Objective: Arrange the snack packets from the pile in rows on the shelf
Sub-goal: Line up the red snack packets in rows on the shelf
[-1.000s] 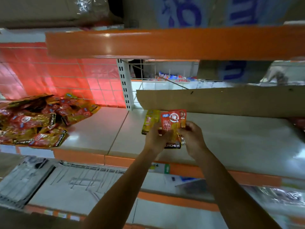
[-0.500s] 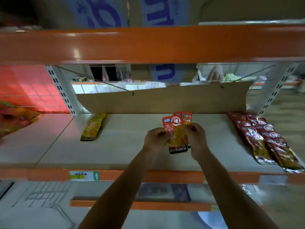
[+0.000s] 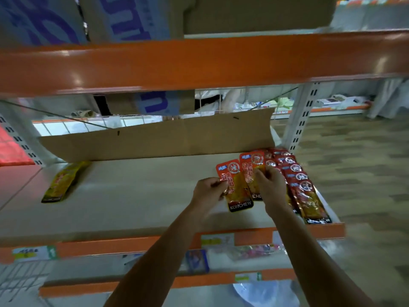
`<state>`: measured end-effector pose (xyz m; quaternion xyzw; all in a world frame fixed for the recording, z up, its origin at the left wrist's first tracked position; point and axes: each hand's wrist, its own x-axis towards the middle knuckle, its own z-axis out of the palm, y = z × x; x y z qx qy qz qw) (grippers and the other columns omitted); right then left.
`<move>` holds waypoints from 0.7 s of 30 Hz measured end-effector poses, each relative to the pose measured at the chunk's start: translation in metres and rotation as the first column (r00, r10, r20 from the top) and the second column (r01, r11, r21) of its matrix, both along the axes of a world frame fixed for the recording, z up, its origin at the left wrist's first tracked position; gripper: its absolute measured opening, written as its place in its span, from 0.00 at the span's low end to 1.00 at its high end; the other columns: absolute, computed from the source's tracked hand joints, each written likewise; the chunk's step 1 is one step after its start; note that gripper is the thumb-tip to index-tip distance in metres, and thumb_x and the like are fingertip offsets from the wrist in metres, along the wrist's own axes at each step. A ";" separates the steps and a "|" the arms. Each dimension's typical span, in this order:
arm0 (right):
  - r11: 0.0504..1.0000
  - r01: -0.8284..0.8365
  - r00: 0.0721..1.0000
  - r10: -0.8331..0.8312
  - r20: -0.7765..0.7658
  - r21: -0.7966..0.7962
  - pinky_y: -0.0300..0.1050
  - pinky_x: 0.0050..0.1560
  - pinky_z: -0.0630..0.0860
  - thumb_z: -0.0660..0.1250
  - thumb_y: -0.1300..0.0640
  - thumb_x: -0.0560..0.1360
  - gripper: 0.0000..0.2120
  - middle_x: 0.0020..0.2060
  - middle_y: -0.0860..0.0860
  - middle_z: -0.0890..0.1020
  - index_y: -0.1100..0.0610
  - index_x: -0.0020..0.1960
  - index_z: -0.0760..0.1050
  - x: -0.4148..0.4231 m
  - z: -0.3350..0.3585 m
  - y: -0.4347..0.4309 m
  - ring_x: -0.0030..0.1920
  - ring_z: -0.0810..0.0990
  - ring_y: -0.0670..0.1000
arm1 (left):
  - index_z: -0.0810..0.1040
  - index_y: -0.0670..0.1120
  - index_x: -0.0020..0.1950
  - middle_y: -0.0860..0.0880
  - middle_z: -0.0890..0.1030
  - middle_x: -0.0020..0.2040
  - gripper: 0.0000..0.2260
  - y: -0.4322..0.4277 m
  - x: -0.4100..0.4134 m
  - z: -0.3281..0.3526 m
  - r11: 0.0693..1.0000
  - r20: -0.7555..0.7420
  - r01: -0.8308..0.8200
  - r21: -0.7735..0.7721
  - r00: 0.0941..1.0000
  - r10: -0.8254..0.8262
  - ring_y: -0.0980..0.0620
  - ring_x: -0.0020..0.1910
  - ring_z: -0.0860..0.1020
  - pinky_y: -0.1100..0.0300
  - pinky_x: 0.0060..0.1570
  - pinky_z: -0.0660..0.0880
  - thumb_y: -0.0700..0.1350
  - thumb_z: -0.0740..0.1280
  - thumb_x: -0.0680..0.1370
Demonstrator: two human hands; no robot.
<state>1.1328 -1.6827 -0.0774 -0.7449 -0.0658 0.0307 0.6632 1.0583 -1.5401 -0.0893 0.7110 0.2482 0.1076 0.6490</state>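
From the head camera, you have both hands out over the shelf board, in front of the right part of the cardboard strip that stands along its back. Your left hand has its fingers curled in, pinching the left edge of an orange-red KONCHEW packet. Your right hand curls its fingers over a second KONCHEW packet, gripping it on its right side. The two packets sit side by side, tops pointing toward the cardboard strip, and the left-hand one overlaps the other along their shared edge. Whether either packet touches the board, you cannot tell from here.

Just to the right of your right hand, a row of dark red packets lies flat on the board. They overlap one another, running from the right end of the cardboard strip out to the board's front lip. Your right hand covers part of that row's left edge.

Far over by the left end of the cardboard strip lies a single yellow packet, flat, angled, well apart from everything you hold.

Above the cardboard strip runs a glossy orange beam with printed cartons on top. Below the strip, on the board's orange front edge, sit blurred price labels.
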 end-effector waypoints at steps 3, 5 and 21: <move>0.997 0.071 0.996 -0.070 0.063 -0.019 0.42 0.31 0.66 0.63 0.59 0.78 0.07 0.32 0.50 0.72 0.56 0.41 0.72 0.011 0.004 -0.025 0.31 0.69 0.47 | 0.80 0.51 0.43 0.52 0.82 0.40 0.04 -0.018 0.012 -0.002 0.997 -0.035 0.072 0.004 0.997 -0.072 0.57 0.38 0.80 0.65 0.39 0.76 0.44 0.69 0.77; 0.986 0.163 0.983 -0.159 0.086 -0.041 0.43 0.33 0.66 0.63 0.59 0.77 0.08 0.31 0.51 0.72 0.55 0.39 0.72 0.018 0.004 -0.040 0.32 0.69 0.49 | 0.80 0.50 0.44 0.51 0.82 0.41 0.02 -0.030 0.018 -0.005 0.993 -0.050 0.114 0.011 0.992 -0.113 0.57 0.38 0.80 0.66 0.38 0.76 0.44 0.69 0.77; 0.879 0.459 0.888 -0.459 0.032 -0.128 0.41 0.31 0.66 0.61 0.60 0.76 0.07 0.37 0.53 0.79 0.59 0.47 0.78 0.045 -0.007 -0.106 0.33 0.74 0.48 | 0.80 0.49 0.42 0.50 0.83 0.46 0.05 -0.095 0.059 -0.026 0.966 -0.155 0.198 0.167 0.973 -0.172 0.52 0.45 0.83 0.52 0.50 0.81 0.47 0.75 0.72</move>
